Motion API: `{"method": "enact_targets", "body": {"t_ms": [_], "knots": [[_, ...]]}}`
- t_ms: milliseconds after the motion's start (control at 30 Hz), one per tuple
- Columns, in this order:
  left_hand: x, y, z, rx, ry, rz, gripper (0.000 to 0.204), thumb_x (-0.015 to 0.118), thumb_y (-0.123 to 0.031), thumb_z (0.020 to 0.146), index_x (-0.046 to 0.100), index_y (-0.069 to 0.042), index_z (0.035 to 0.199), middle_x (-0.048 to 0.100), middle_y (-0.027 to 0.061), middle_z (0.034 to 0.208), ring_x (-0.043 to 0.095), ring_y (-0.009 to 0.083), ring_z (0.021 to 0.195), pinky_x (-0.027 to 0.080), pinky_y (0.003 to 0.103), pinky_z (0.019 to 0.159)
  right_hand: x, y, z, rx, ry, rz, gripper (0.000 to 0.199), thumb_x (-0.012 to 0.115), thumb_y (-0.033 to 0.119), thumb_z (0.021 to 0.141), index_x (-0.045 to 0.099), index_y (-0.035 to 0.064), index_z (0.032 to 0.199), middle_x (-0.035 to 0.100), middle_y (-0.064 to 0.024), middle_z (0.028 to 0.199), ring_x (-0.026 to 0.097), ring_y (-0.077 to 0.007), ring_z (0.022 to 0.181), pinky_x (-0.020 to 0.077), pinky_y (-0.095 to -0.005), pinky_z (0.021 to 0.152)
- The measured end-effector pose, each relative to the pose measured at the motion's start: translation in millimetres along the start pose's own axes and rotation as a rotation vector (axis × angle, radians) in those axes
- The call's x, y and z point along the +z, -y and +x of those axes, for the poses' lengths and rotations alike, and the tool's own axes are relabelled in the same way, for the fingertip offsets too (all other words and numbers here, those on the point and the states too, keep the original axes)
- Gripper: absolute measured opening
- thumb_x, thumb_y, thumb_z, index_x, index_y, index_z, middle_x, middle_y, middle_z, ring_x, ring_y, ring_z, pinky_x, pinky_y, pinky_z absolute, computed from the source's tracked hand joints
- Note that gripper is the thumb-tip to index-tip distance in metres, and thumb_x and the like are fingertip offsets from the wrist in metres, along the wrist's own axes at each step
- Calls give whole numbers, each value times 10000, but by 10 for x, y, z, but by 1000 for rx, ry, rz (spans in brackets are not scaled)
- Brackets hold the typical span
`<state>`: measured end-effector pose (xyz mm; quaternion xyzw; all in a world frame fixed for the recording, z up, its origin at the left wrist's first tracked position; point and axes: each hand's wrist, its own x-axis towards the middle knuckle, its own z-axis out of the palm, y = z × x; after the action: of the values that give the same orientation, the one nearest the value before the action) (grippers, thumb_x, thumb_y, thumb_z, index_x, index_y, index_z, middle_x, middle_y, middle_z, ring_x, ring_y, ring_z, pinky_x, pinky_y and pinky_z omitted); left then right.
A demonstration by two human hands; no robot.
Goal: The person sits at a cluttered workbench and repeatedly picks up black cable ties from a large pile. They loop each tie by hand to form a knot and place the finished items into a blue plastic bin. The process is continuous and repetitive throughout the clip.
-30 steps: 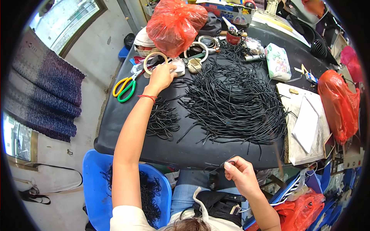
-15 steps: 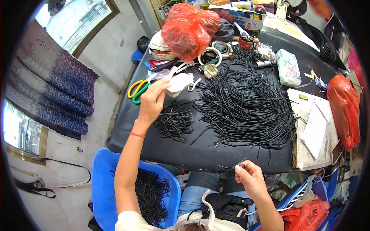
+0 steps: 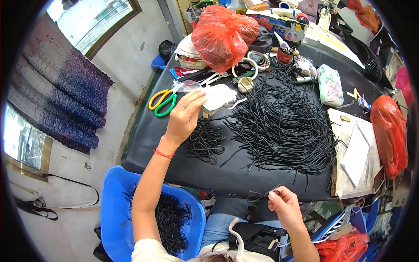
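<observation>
My left hand [image 3: 183, 120] reaches over the table, fingers bent and pressed together, the tips at the left edge of a white pad [image 3: 218, 97]. What those fingers hold, if anything, is hidden. Between thumb and forefinger, my right hand [image 3: 286, 206] pinches a thin black cord [image 3: 257, 196] with a small loop, at the table's front edge. A small pile of looped black cords [image 3: 205, 143] lies under and right of my left wrist. Further right spreads a large heap of straight black cords [image 3: 283, 126].
Scissors [image 3: 165, 105] with yellow and green handles lie left of the pad. A red plastic bag [image 3: 224, 37] and tape rolls [image 3: 258, 60] sit behind. At right are a board [image 3: 336, 174], a tissue pack [image 3: 329, 85] and another red bag [image 3: 387, 135]. Below stands a blue tub [image 3: 114, 218] holding black cords.
The view has shifted slightly. My left hand has moved a little right along the white pad's edge, its fingers lower and closer together. My right hand still pinches the cord in nearly the same place.
</observation>
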<state>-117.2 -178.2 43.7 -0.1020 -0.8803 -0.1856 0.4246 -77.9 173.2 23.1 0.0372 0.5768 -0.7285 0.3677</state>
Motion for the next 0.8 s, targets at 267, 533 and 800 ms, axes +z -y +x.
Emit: {"method": "enact_targets", "body": {"t_ms": [267,533,800], "knots": [[63,325,230,-951,-268,-962,219,513,-61,895,530,44,1087,600,114,1023,607,187,925,506,306,857,56,168,132,-146,95,-213,154,642,155,836,592,9,830,556,17,687,472,-40,617,379,-189,561],[69,418,293,-1119,-259,-1284,271,459,2,876,474,49,1143,556,152,1114,563,229,1039,478,322,916,510,631,617,-526,287,-473,169,654,129,814,597,-9,894,554,-83,1024,510,-78,744,432,-210,647],[-166,217,249,-1042,-18,-1304,293,492,-27,866,500,23,1155,581,126,1107,596,201,997,486,342,896,1168,999,2010,-1363,115,-1277,146,663,168,726,670,93,851,464,-177,1259,468,-326,1127,379,-398,931]]}}
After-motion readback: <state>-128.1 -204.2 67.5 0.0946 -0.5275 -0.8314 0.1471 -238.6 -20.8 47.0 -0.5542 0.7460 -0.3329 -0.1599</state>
